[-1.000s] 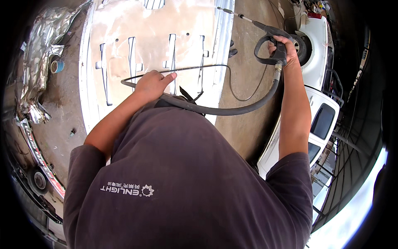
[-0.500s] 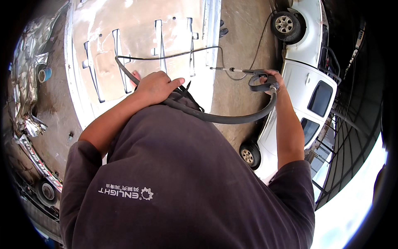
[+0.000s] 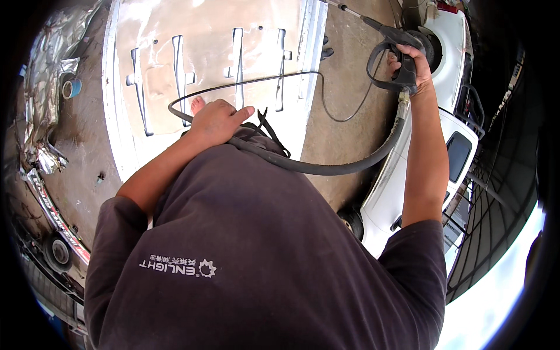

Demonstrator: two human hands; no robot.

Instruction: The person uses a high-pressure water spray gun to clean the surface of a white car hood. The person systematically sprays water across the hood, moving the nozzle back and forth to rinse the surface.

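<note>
In the head view, your right grip [image 3: 415, 67] closes round the spray gun [image 3: 406, 76], upper right; your left grip [image 3: 217, 123] covers the hose [image 3: 332, 170], closure hidden; slack in its loop could snag your bare foot [image 3: 198, 104]

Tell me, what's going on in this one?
A person is handling a black spray gun, gripped in the right hand and held out to the right, with its wand running up to the picture's top edge. The left hand lies over the hose near the waist; its fingers' grip is hidden. The hose loops out over a large pale panel, where a bare foot shows. A white vehicle stands to the right.
</note>
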